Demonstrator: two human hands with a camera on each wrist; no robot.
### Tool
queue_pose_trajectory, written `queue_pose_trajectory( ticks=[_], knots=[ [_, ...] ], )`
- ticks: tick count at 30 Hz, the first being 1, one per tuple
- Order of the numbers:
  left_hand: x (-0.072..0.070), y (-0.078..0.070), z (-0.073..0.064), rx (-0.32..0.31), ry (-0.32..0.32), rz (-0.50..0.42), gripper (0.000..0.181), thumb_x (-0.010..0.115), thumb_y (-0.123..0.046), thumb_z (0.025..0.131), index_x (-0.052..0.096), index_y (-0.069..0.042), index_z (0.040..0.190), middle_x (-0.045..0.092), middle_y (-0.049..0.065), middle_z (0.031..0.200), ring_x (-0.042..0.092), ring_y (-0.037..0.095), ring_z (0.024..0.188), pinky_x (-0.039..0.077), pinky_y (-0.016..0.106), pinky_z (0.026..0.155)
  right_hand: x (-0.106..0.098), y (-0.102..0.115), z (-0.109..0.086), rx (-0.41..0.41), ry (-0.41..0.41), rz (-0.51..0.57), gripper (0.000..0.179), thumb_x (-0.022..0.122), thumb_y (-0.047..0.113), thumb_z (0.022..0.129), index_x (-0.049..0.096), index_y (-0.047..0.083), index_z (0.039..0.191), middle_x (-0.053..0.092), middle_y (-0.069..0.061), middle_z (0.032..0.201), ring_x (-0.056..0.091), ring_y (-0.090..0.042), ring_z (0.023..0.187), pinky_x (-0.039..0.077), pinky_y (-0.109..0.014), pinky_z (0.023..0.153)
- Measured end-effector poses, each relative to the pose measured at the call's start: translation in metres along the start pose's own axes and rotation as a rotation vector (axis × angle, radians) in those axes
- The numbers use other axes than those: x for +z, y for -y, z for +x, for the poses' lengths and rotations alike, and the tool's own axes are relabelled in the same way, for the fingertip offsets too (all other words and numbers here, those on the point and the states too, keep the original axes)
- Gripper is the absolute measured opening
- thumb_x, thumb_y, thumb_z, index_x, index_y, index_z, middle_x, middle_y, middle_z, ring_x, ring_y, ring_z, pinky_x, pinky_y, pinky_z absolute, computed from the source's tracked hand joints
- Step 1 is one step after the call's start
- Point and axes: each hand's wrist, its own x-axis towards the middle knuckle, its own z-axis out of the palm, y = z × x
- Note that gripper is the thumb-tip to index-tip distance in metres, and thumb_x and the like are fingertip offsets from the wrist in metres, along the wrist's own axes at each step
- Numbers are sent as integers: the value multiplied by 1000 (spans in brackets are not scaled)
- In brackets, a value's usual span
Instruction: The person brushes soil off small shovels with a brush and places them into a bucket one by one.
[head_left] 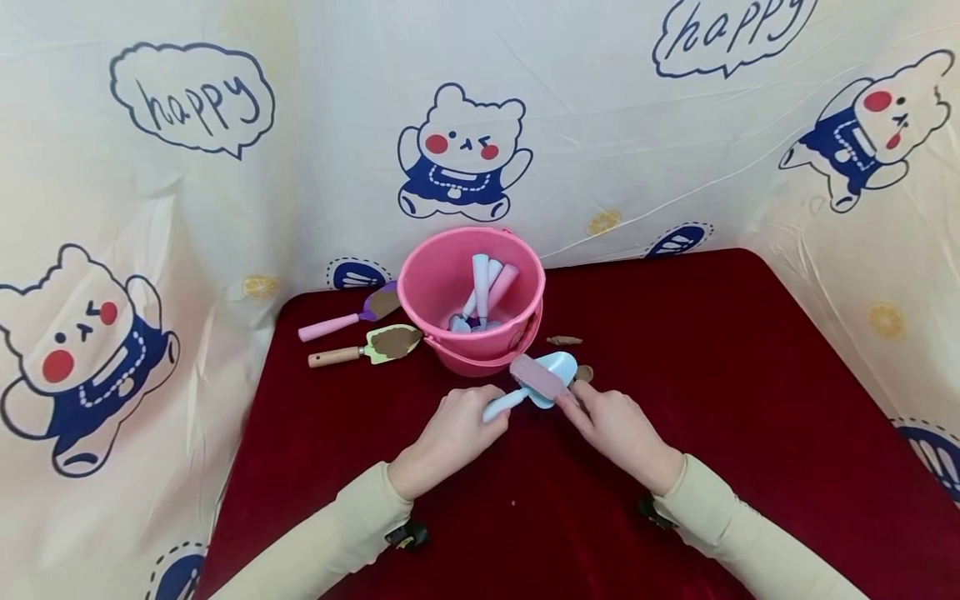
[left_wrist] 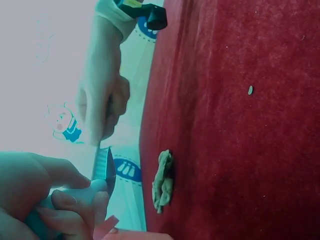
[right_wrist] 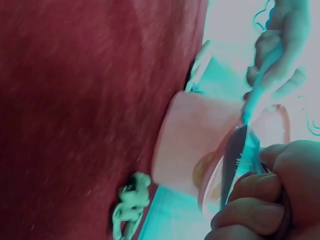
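My left hand [head_left: 461, 429] grips the handle of a light blue toy shovel [head_left: 560, 365], whose blade points to the right. A flat mauve brush [head_left: 540, 377] with a grainy face is held in my right hand [head_left: 618, 429] and lies across the shovel blade. In the left wrist view, the bristles [left_wrist: 102, 162] sit close against the blade; exact contact is hard to tell. Curled fingers [right_wrist: 255, 195] hide the brush's grip in the right wrist view. Just behind both hands stands a pink bucket [head_left: 435, 287].
Several blue and pink tool handles [head_left: 482, 279] stick up inside the bucket. Left of it lie a pink-handled purple trowel [head_left: 330, 326] and a wooden-handled green trowel [head_left: 335, 357], both carrying brown matter. Brown lumps [head_left: 564, 340] rest right of the bucket on the dark red cloth [head_left: 712, 358].
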Motion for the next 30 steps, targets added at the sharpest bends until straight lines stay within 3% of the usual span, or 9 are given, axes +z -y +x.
queue_pose_trajectory(
  ticks=[7,15,20,26,30],
  knots=[
    [0,1,-1,-11,14,2,3,70,-6,90,69,-3,90,47,-6,62,39,6,49,39,24,48,-3,-8,5,87,-50,-50,20,66,21,104,64,2,107,55,-1,62,39,-7,47,36,-26,43],
    [0,0,0,-22,1,-21,5,70,-5,90,71,-3,95,55,-3,67,42,7,51,41,23,49,0,-1,1,-9,6,-7,25,67,24,103,51,13,86,33,9,55,29,-2,44,30,-22,40],
    [-2,0,-2,-39,12,-17,8,71,-5,90,73,-3,97,54,-3,65,42,6,49,40,23,48,-3,-8,5,47,-19,-56,18,67,23,103,60,7,99,44,2,57,33,-6,45,32,-24,41],
    [0,1,-3,-38,-1,-38,10,71,-6,89,73,-4,99,56,-4,66,41,5,49,40,22,47,-14,-16,8,153,-15,-12,31,63,25,105,48,10,82,38,4,56,31,-6,44,30,-25,40],
    [-1,0,-5,-44,5,-49,10,71,-7,89,73,-4,99,57,-4,67,42,4,49,40,22,47,-20,-20,7,209,8,31,27,61,22,104,48,7,86,39,3,56,34,-7,43,31,-24,39]
  ],
)
